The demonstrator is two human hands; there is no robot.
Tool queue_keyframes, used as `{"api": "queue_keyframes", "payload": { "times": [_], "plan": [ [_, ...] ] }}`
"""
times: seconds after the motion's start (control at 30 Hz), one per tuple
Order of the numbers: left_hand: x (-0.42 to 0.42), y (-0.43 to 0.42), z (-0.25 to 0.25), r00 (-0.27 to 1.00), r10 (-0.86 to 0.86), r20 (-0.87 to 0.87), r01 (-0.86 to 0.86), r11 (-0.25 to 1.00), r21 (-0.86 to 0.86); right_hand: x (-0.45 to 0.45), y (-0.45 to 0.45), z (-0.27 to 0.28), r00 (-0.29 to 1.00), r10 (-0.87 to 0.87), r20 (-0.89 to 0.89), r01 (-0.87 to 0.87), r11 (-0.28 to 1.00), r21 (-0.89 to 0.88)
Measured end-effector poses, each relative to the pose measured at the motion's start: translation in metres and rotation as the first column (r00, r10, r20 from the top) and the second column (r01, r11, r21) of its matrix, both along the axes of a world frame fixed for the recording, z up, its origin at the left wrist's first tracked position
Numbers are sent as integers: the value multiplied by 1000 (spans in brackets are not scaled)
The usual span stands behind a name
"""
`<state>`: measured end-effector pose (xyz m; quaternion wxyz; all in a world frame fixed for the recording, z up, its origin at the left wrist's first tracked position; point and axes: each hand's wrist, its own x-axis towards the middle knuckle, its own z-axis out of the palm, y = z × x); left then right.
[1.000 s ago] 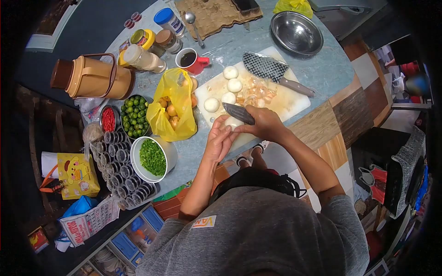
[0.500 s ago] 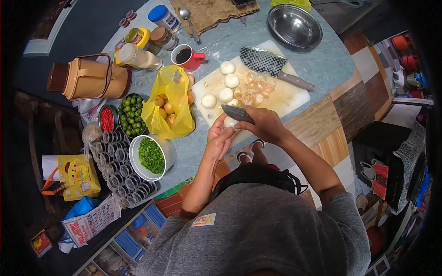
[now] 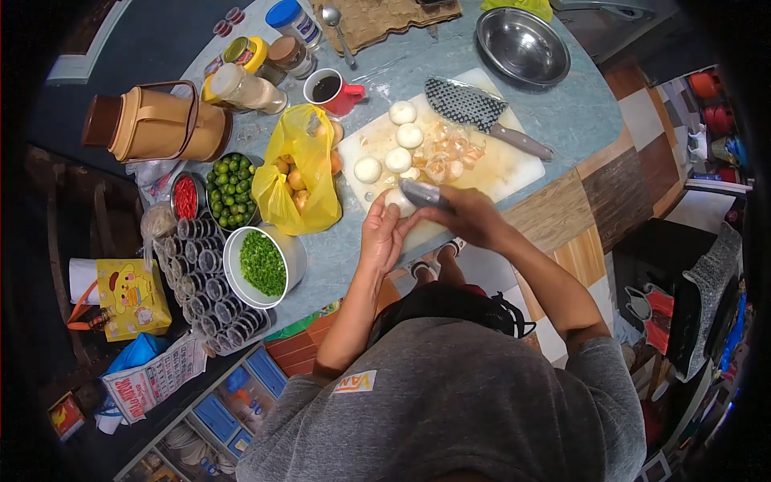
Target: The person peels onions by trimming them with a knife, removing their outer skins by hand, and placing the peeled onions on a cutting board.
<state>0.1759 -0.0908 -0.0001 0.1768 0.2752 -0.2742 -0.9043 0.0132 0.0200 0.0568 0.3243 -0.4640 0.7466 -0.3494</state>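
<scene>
My left hand [image 3: 381,233] is closed around a pale peeled onion [image 3: 399,202] just over the near edge of the white cutting board [image 3: 514,173]. In my right hand [image 3: 470,215] is a small dark-bladed knife [image 3: 421,193], its blade slightly blurred and close against the onion. Several peeled onions [image 3: 397,159] lie on the board beyond my hands. Brown onion skins [image 3: 452,153] are scattered to their right. A cleaver [image 3: 466,104] with a dotted blade and grey handle rests across the board's far right side.
Left of the board stand a yellow plastic bag [image 3: 317,210] of unpeeled onions, a white tub [image 3: 294,261] of chopped greens, a bowl of green citrus [image 3: 233,190] and a red mug [image 3: 347,100]. A steel bowl [image 3: 522,44] sits at the far right, a thermos [image 3: 165,124] at the left.
The knife blade has swung from pointing left above the onion to lying closer over its right side, and my right hand has shifted slightly right. My left hand still holds the onion.
</scene>
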Motion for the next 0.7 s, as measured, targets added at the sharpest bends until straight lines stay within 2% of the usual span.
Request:
{"api": "queue_keyframes", "payload": {
  "times": [0.03,0.13,0.27,0.47,0.53,0.67,0.7],
  "plan": [
    [-1,-1,3,1000,1,-15,0,1000,18,-5,0,-3,998,-49,31,50,998,-42],
    [1,3,20,996,-85,-23,86,995,57,-25,-2,-3,991,-63,-120,73,995,75],
    [3,5,21,996,-92,-11,93,995,42,-26,-6,-27,995,-88,-50,87,996,-20],
    [4,-2,9,996,-75,-47,78,995,60,-11,-11,9,994,-31,109,40,996,-83],
    [-3,-6,15,994,-74,-80,79,995,55,-8,-16,10,996,-43,82,52,993,-105],
    [-13,-18,22,991,-121,-50,122,992,22,-11,-27,11,998,-44,-44,41,997,-71],
    [-15,-20,24,992,-120,-25,120,993,11,-12,-29,16,996,-49,-69,41,993,-110]
  ]
}}
